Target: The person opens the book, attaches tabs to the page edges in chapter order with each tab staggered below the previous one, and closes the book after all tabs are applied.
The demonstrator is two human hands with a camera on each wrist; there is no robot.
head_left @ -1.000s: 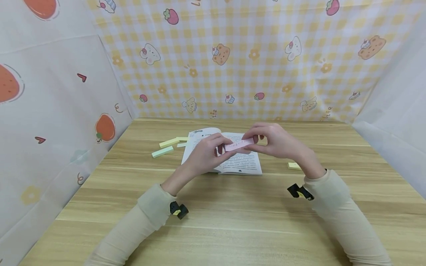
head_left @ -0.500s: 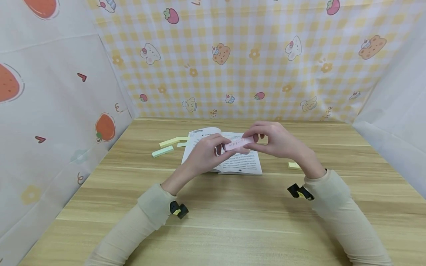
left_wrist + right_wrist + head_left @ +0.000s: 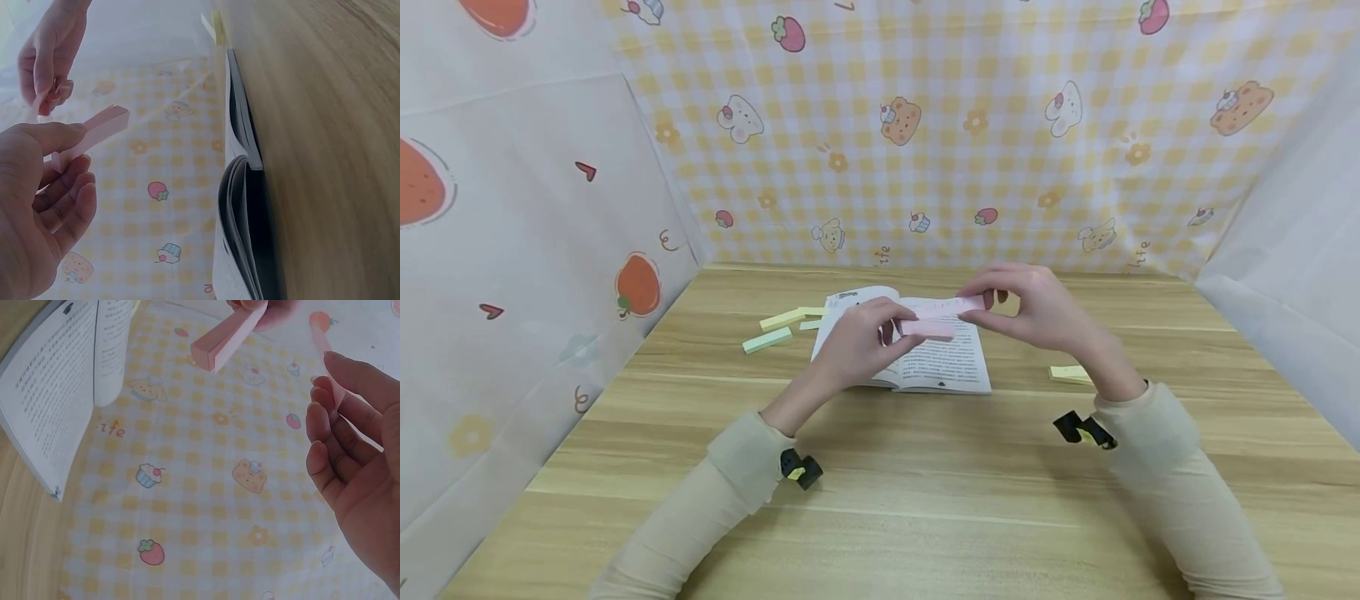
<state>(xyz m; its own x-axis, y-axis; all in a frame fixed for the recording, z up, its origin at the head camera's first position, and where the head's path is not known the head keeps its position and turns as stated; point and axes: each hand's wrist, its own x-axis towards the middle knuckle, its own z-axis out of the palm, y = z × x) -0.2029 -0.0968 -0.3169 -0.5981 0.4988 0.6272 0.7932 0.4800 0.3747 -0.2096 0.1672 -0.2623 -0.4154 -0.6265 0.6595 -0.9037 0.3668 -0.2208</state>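
My left hand (image 3: 859, 343) pinches a thick pink sticky-note pad (image 3: 934, 330) at one end, between thumb and fingers. Between the thumb and fingertips of my right hand (image 3: 1028, 305) is the end of a thin pink sticky note (image 3: 942, 307) with handwriting on it. The note stretches back toward the left fingertips and stands off the pad along most of its length. In the right wrist view, the pad (image 3: 228, 339) and the sticky note (image 3: 324, 347) show apart. Below both hands lies an open book (image 3: 943, 367) with printed pages, partly covered by the left hand.
Left of the book lie a green sticky-note pad (image 3: 767, 340), a yellow pad (image 3: 781, 320) and smaller strips by the page edge. Another yellow pad (image 3: 1069, 374) lies near the right wrist. A patterned cloth (image 3: 970, 167) hangs behind the wooden table (image 3: 925, 517).
My right hand has moved slightly right and up, drawing the written pink sticky note away from the pad. The left hand stays almost still with the pad.
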